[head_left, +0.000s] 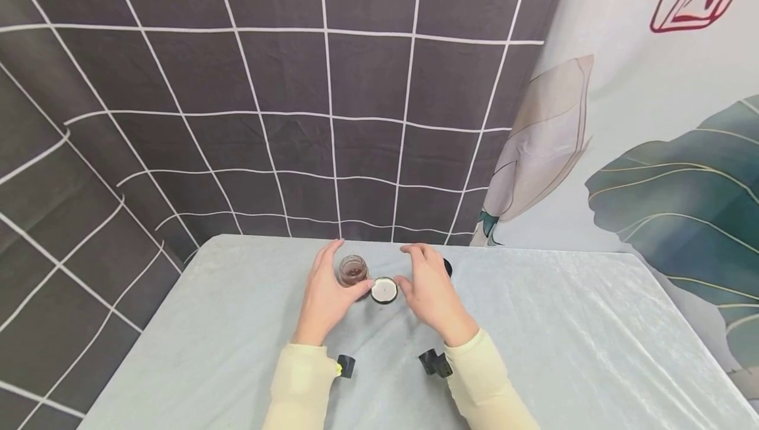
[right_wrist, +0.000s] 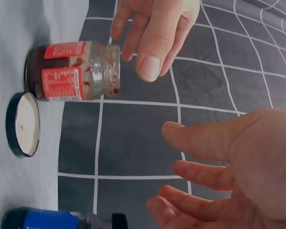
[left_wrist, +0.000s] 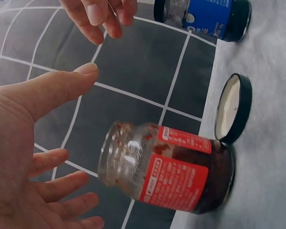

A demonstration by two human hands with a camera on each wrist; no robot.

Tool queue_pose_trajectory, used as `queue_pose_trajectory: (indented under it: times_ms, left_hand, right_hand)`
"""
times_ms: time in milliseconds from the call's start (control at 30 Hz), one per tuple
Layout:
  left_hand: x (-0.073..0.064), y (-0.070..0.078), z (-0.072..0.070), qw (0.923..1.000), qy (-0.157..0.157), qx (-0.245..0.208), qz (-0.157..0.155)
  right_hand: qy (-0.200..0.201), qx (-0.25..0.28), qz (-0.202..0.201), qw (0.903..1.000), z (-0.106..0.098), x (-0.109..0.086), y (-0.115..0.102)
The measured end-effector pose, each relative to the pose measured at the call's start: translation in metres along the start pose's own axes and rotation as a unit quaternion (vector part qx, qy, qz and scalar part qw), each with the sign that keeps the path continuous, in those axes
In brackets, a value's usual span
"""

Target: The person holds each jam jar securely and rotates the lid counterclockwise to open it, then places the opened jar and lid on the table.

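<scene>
An uncapped glass jar (head_left: 353,270) with red labels (left_wrist: 174,183) and dark contents stands on the cloth, with reddish smears inside its neck. Beside its base lies a dark lid (head_left: 384,290), pale inner side facing up. My left hand (head_left: 325,295) is raised next to the jar, fingers spread and thumb apart; the wrist views show a gap between it and the glass. Over on the right, my right hand (head_left: 431,295) hovers with loosely bent fingers and nothing in them. Past that hand stands a second jar (left_wrist: 207,16) with a blue label, mostly hidden by it in the head view.
A pale grey cloth (head_left: 207,351) covers the table, whose far edge lies just behind the jars. Dark fabric with white grid lines (head_left: 296,147) hangs at the back and left. A leaf-patterned curtain (head_left: 640,153) hangs at the right.
</scene>
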State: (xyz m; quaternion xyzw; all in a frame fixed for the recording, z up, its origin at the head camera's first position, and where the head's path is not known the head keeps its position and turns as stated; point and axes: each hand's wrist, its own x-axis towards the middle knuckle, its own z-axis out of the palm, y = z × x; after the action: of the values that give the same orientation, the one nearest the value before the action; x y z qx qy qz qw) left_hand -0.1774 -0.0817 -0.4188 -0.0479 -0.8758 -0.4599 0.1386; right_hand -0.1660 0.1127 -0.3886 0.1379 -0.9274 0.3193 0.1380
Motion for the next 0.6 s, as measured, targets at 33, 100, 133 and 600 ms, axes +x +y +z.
queue_pose_trajectory:
  times_ms: [33, 100, 133, 600]
  left_hand:
    - [0.000, 0.002, 0.000, 1.0000, 0.001, -0.001, 0.005]
    - [-0.001, 0.006, 0.001, 0.9998, 0.004, -0.001, 0.018]
    - [-0.001, 0.007, 0.002, 0.9997, 0.004, 0.000, 0.024]
    - [-0.004, 0.026, 0.019, 0.9979, -0.017, -0.020, 0.059]
  right_hand:
    - [0.002, 0.001, 0.001, 1.0000, -0.001, 0.000, 0.001]
    - [0.005, 0.003, 0.002, 1.0000, -0.004, 0.000, 0.002]
    - [0.006, 0.005, 0.003, 1.0000, -0.005, 0.000, 0.003]
    - [0.021, 0.002, 0.005, 0.9998, -0.018, -0.003, 0.013]
